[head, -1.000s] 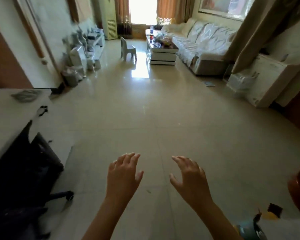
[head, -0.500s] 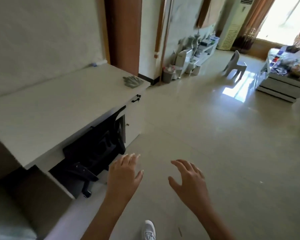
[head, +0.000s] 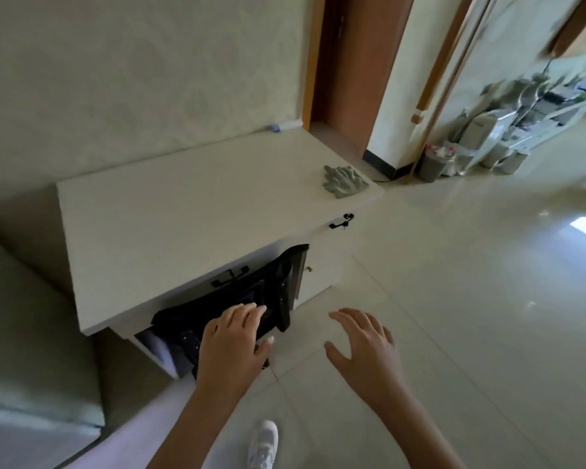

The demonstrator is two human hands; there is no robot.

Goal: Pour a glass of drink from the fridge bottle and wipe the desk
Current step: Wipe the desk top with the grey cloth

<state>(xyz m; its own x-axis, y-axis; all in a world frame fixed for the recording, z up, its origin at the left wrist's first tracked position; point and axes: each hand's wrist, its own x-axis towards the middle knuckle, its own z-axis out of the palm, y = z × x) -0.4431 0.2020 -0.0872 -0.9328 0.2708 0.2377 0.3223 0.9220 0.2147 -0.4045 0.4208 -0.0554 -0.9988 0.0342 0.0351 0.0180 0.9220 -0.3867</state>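
Note:
A white desk [head: 170,225] stands against the wall at left centre. A crumpled grey cloth [head: 344,182] lies on its far right corner. My left hand [head: 232,343] hovers with spread fingers in front of the desk's near edge, over a black chair. My right hand [head: 364,346] is held out over the floor, fingers straight and apart. Both hands hold nothing. No bottle, glass or fridge is in view.
A black office chair [head: 251,292] is pushed under the desk. A brown door [head: 352,62] is behind the desk. A grey waste bin [head: 433,164] and cluttered items stand at the right wall. A pale green surface [head: 24,350] is at left. Tiled floor [head: 471,299] spreads right.
The view has swung left from the living room toward the desk, which is now closer and central. Both hands stay raised and empty; the left one now hovers over the chair.

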